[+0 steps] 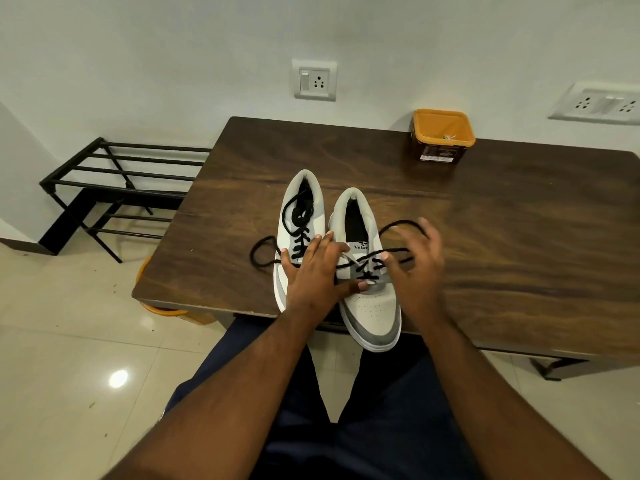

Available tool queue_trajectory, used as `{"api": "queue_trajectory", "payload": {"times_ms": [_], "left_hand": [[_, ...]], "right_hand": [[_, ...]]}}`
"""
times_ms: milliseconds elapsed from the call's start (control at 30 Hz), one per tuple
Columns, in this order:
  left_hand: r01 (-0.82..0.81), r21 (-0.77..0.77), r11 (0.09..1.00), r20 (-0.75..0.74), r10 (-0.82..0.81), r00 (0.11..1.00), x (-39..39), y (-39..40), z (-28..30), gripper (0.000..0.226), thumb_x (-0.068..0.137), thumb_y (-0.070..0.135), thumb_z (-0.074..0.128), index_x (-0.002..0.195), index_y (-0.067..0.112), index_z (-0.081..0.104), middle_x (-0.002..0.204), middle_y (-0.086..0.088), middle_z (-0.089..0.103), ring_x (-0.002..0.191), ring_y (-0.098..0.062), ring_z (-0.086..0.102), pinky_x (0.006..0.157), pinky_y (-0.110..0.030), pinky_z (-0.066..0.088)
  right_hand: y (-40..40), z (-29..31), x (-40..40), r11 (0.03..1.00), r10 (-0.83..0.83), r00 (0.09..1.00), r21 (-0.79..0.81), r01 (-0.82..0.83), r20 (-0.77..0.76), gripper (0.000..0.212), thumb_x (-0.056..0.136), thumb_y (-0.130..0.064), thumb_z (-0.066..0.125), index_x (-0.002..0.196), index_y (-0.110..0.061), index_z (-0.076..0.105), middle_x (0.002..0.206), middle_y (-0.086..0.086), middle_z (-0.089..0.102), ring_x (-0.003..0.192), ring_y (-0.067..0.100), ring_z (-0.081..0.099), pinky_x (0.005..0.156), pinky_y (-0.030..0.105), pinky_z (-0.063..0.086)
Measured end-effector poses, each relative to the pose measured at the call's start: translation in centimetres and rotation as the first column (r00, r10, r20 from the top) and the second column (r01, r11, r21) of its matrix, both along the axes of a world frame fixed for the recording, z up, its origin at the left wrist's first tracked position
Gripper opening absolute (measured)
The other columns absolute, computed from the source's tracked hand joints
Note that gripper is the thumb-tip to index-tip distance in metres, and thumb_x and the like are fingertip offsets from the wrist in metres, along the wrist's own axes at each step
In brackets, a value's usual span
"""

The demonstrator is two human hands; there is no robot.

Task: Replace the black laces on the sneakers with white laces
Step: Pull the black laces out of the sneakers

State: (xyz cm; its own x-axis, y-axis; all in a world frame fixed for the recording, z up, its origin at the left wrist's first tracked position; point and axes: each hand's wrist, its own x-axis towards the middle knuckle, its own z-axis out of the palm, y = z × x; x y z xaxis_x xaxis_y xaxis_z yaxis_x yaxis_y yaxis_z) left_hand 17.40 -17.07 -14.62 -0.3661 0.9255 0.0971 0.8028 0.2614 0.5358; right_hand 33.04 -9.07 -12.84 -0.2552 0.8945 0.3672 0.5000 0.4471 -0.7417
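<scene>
Two white-and-grey sneakers stand side by side on a dark wooden table [502, 220], toes toward me. The left sneaker [298, 188] carries a black lace with loose ends piled in its opening. On the right sneaker [372, 310], whose toe overhangs the table's near edge, the black lace [401, 222] is loosened, with loops spilling out to both sides. My left hand [313, 271] lies flat across both sneakers, fingers straight, thumb pressing on the right sneaker's lace rows. My right hand [420, 268] is beside the right sneaker, thumb and curled fingers around the lace loop; its fingertips are blurred.
An orange-rimmed brown tub [443, 157] with small items inside stands at the table's back edge. A black metal rack [121, 178] stands on the tiled floor to the left. Something orange [162, 308] shows under the table's left corner. My legs are beneath the near edge.
</scene>
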Motion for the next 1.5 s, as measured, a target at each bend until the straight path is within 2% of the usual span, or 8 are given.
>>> {"api": "queue_trajectory", "payload": {"times_ms": [200, 400, 500, 600, 767, 1000, 1333, 1500], "left_hand": [[0.004, 0.001, 1.000, 0.009, -0.004, 1.000, -0.1, 0.0, -0.2, 0.067, 0.072, 0.066, 0.069, 0.127, 0.038, 0.044, 0.159, 0.011, 0.025, 0.149, -0.010, 0.012, 0.114, -0.059, -0.001], [-0.005, 0.052, 0.999, -0.003, 0.005, 1.000, -0.4, 0.2, -0.5, 0.068, 0.068, 0.072, 0.067, 0.123, 0.041, 0.042, 0.152, 0.014, 0.033, 0.145, -0.008, 0.023, 0.114, -0.061, 0.005], [0.005, 0.051, 0.999, 0.016, -0.006, 1.000, -0.5, 0.2, -0.5, 0.068, 0.069, 0.072, 0.066, 0.124, 0.041, 0.041, 0.152, 0.014, 0.032, 0.145, -0.008, 0.022, 0.114, -0.060, 0.003], [0.012, 0.041, 0.999, 0.018, -0.013, 1.000, -0.4, 0.0, -0.3, 0.067, 0.070, 0.070, 0.067, 0.125, 0.041, 0.041, 0.152, 0.013, 0.032, 0.146, -0.009, 0.020, 0.114, -0.060, 0.001], [0.011, 0.038, 0.999, 0.014, -0.011, 1.000, -0.4, 0.1, -0.5, 0.067, 0.071, 0.071, 0.066, 0.125, 0.041, 0.040, 0.152, 0.013, 0.031, 0.146, -0.009, 0.020, 0.114, -0.060, 0.001], [-0.004, 0.042, 0.999, -0.003, 0.004, 1.000, -0.3, 0.2, -0.7, 0.067, 0.071, 0.069, 0.067, 0.126, 0.041, 0.041, 0.153, 0.015, 0.031, 0.145, -0.007, 0.020, 0.113, -0.059, 0.002], [0.005, 0.052, 0.999, 0.012, -0.005, 1.000, -0.4, 0.0, -0.6, 0.068, 0.071, 0.072, 0.065, 0.126, 0.041, 0.041, 0.152, 0.013, 0.033, 0.146, -0.009, 0.021, 0.114, -0.060, 0.003], [0.002, 0.047, 0.999, -0.002, -0.001, 1.000, -0.4, 0.1, -0.7, 0.068, 0.071, 0.072, 0.065, 0.127, 0.041, 0.041, 0.153, 0.013, 0.032, 0.146, -0.009, 0.020, 0.113, -0.059, 0.002]], "right_hand": [[0.4, 0.7, -2.4, 0.965, 0.149, 0.710, 0.057, -0.258, 0.689, 0.014, 0.087, -0.034, 0.066, 0.098, -0.027, 0.072, 0.160, 0.002, 0.022, 0.148, 0.033, 0.008, 0.115, 0.056, 0.015], [1.4, 1.3, -1.6, 0.969, 0.112, 0.810, 0.115, -0.216, 0.575, 0.019, 0.095, -0.031, 0.051, 0.089, -0.021, 0.066, 0.156, -0.002, 0.030, 0.147, 0.028, 0.018, 0.110, 0.056, 0.025], [2.3, 2.3, -0.6, 0.998, -0.044, 0.994, 0.059, 0.038, 0.097, 0.008, 0.093, -0.013, 0.054, 0.090, -0.015, 0.061, 0.153, 0.005, 0.033, 0.137, 0.027, 0.037, 0.107, 0.041, 0.035], [3.2, 3.8, 0.6, 0.945, -0.312, 0.927, -0.168, 0.280, -0.207, 0.010, 0.096, -0.008, 0.054, 0.098, -0.005, 0.063, 0.145, 0.014, 0.039, 0.129, 0.019, 0.042, 0.101, 0.010, 0.031], [2.4, 3.0, 0.4, 0.997, -0.058, 0.990, -0.034, 0.063, 0.127, 0.033, 0.093, -0.021, 0.062, 0.126, -0.023, 0.061, 0.159, 0.005, 0.022, 0.145, 0.030, 0.022, 0.115, 0.048, 0.023], [1.0, 1.5, -2.1, 0.959, 0.159, 0.673, 0.050, -0.281, 0.723, 0.022, 0.097, -0.033, 0.051, 0.104, -0.030, 0.071, 0.163, 0.000, 0.011, 0.149, 0.032, -0.002, 0.117, 0.056, 0.013], [4.2, 4.0, 0.8, 0.977, -0.214, 0.976, 0.015, 0.214, 0.048, 0.010, 0.094, -0.015, 0.056, 0.097, -0.016, 0.066, 0.156, 0.005, 0.029, 0.139, 0.030, 0.030, 0.108, 0.054, 0.033], [2.3, 2.2, 0.1, 0.990, 0.010, 0.928, 0.127, -0.061, 0.371, 0.035, 0.091, -0.018, 0.061, 0.125, -0.028, 0.062, 0.161, 0.005, 0.017, 0.147, 0.035, 0.014, 0.113, 0.056, 0.021]]}}
